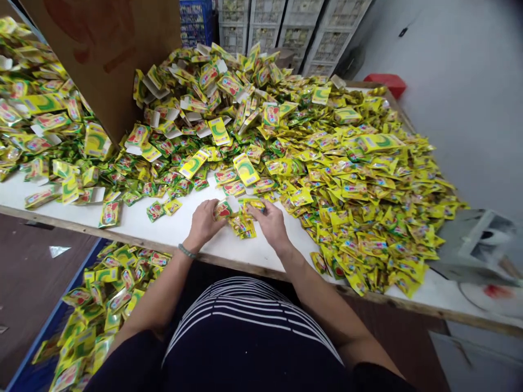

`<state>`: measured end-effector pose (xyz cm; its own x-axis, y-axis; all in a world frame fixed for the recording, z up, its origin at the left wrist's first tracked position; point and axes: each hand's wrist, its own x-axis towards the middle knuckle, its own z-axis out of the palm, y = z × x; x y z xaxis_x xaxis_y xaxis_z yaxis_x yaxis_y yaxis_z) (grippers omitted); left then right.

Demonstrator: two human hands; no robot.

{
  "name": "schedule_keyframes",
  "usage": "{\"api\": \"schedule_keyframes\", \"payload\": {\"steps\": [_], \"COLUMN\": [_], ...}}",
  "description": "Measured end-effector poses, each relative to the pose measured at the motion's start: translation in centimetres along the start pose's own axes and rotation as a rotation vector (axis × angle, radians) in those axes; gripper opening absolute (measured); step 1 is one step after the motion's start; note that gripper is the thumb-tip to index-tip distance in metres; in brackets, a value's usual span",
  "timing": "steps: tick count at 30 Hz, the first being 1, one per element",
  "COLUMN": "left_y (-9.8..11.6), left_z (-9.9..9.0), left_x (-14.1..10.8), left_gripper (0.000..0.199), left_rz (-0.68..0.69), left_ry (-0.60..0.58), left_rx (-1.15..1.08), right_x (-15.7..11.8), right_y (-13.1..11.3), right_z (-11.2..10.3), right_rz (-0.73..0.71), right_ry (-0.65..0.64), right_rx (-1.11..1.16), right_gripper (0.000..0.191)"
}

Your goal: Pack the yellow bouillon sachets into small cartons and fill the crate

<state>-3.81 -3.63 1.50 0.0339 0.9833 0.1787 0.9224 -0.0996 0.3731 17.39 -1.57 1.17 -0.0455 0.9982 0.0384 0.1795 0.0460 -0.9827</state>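
Long and white, with a rough wood edge, the table [159, 231] is right in front of a person in a dark top with white stripes. Low on the left is a blue plastic bin [24, 356] full of yellow and green boxes; it sits close, maybe so it is easy to reach.

Over the table's near edge, the left hand [204, 220] grips a small yellow and green card box with a red picture [223, 209] by its side. Its white open end points at the other hand, perhaps so the fingers do not block it. The right hand [270, 220] pinches a shiny yellow packet [252, 203] between thumb and finger, just beside the box. More yellow packets [244, 226] lie on the table between the hands.

Past the hands, a big pile of yellow packets [368, 201] fills the right side, and a heap of card boxes [212, 90] is in the middle. They seem kept apart so each hand has its own kind near. A tall brown cardboard piece [134, 32] stands on the left. Far back are stacked grey plastic crates [265, 22].
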Motion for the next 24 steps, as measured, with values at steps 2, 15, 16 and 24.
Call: {"api": "schedule_keyframes", "payload": {"steps": [2,15,16,24], "left_y": [0.7,1.4,1.4,2.3], "left_z": [0.4,1.3,1.3,1.5], "left_x": [-1.5,-4.4,-4.4,-4.6], "left_gripper": [0.052,0.051,0.052,0.055], "left_rz": [0.046,0.008,0.036,0.237], "left_ry": [0.052,0.088,0.091,0.125], "left_rx": [-0.067,-0.117,-0.109,-0.036], "right_x": [0.8,1.4,1.5,2.4], "right_y": [-0.2,-0.7,-0.8,-3.0], "right_z": [0.7,-2.2,-2.3,-2.0], "right_rz": [-0.031,-0.158,-0.183,-0.341], "right_ry": [0.008,-0.262,-0.267,-0.335], "right_rx": [-0.008,-0.268,-0.304,-0.514], "right_gripper": [0.048,0.026,0.023,0.017]}}
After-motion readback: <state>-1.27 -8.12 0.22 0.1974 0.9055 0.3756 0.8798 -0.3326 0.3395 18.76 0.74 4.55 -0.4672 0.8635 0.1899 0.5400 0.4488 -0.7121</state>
